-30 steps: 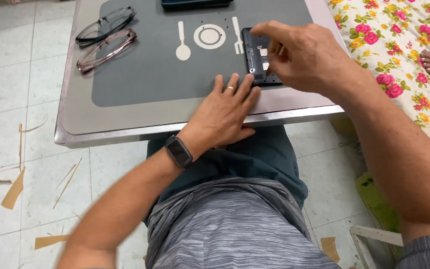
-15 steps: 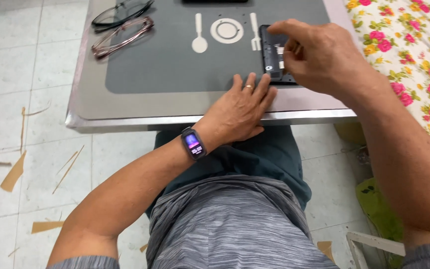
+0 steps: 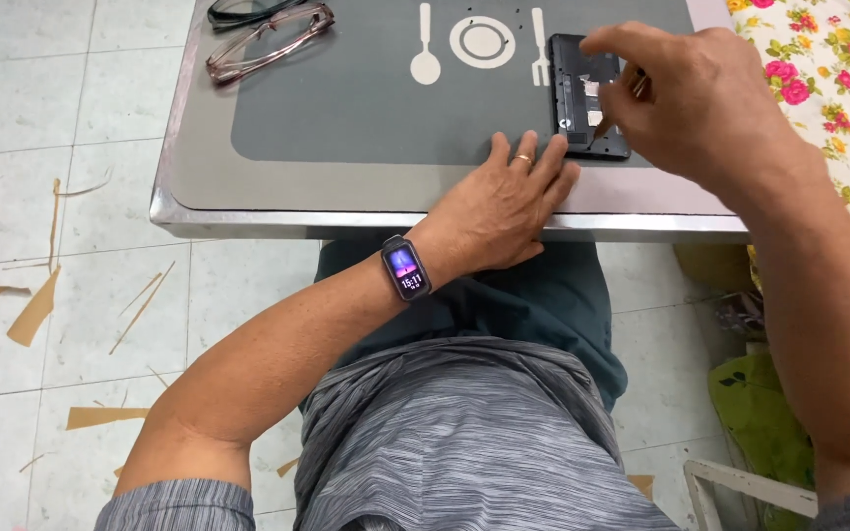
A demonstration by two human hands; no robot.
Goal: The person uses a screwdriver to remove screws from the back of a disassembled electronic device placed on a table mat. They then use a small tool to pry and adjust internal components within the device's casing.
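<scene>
A black phone (image 3: 577, 98) with its back cover off lies on a dark grey placemat (image 3: 346, 108) on a metal table (image 3: 248, 211). My right hand (image 3: 710, 98) hovers over the phone's right side, thumb and fingers pinched on a small thin tool (image 3: 604, 123) whose tip points at the open back. My left hand (image 3: 499, 211) lies flat on the table's front edge, fingertips touching the phone's lower end. It holds nothing and wears a ring. A smartwatch (image 3: 405, 267) is on that wrist.
Two pairs of glasses, one pinkish (image 3: 268, 39) and one dark (image 3: 238, 10), lie at the table's far left. A floral cloth (image 3: 819, 69) is at the right. Paper scraps (image 3: 31, 310) litter the tiled floor. A green bag (image 3: 759, 403) sits low right.
My right hand has let go of the phone's edge and now pinches a thin tool above its open back. My left hand has stayed flat against the phone's lower end.
</scene>
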